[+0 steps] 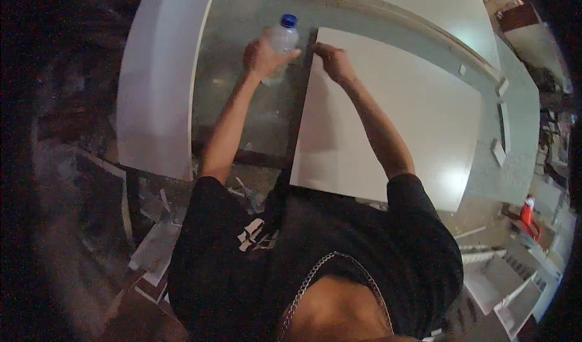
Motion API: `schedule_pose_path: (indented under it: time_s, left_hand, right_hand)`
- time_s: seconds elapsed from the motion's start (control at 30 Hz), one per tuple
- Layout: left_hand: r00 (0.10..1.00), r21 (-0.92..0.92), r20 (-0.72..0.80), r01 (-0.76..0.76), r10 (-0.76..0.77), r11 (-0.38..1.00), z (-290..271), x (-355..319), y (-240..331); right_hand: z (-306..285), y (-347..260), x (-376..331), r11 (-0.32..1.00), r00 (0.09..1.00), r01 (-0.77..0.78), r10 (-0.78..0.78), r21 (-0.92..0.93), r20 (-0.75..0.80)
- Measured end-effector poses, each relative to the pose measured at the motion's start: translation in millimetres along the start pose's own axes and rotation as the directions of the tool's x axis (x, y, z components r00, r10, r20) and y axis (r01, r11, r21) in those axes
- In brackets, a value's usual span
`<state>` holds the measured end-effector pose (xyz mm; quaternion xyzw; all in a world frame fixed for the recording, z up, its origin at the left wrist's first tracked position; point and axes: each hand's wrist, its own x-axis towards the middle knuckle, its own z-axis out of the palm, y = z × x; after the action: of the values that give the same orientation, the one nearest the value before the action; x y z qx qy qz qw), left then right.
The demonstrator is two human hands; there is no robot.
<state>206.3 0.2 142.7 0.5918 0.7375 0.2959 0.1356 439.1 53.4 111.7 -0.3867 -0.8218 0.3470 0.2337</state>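
Observation:
A clear plastic bottle with a blue cap (288, 21) is upright in my left hand (259, 58). The fingers wrap the bottle from its left side, and the thumb reaches across its front. My right hand (332, 62) is closed near the far left corner of a white rectangular panel (388, 117). Something small and dark shows at its fingertips, but I cannot make out what it is. Below the bottle, a dull grey-green work surface (242, 120) shows between the panel and a long white board on the left.
The long white board (159, 81) runs along the left side. A raised strip (418, 23) crosses behind the panel. Small white blocks (498, 152) lie to its right. A red bottle-like object (527, 217) and white offcuts (494, 275) are at the lower right.

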Motion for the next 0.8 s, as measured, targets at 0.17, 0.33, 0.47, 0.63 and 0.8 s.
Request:
schedule_pose_path:
  time_s: [0.17, 0.33, 0.47, 0.63, 0.8]
  left_hand:
    - [0.965, -0.241, -0.258, -0.022, -0.042, 0.970, -26, -35, -11]
    - [0.941, -0.314, -0.339, -0.120, 0.007, 0.942, -42, -55, -18]
    - [0.953, -0.348, -0.304, -0.110, -0.001, 0.931, -29, -59, -10]
    - [0.924, -0.380, -0.383, -0.151, -0.007, 0.913, -27, -73, -29]
    - [0.950, -0.655, -0.257, -0.034, -0.180, 0.755, -23, -193, -8]
  right_hand:
    - [71, 2, -146, 0.901, 0.968, 0.246, -0.211, -0.357, 0.136]
    - [67, 7, -136, 0.840, 0.930, 0.367, -0.326, -0.400, 0.169]
    - [41, 35, -60, 0.883, 0.974, 0.190, -0.224, -0.428, -0.029]
    - [55, 18, -84, 0.994, 0.995, -0.013, 0.024, 0.110, -0.101]
    - [71, -27, -212, 0.997, 0.989, -0.068, 0.072, -0.041, 0.130]
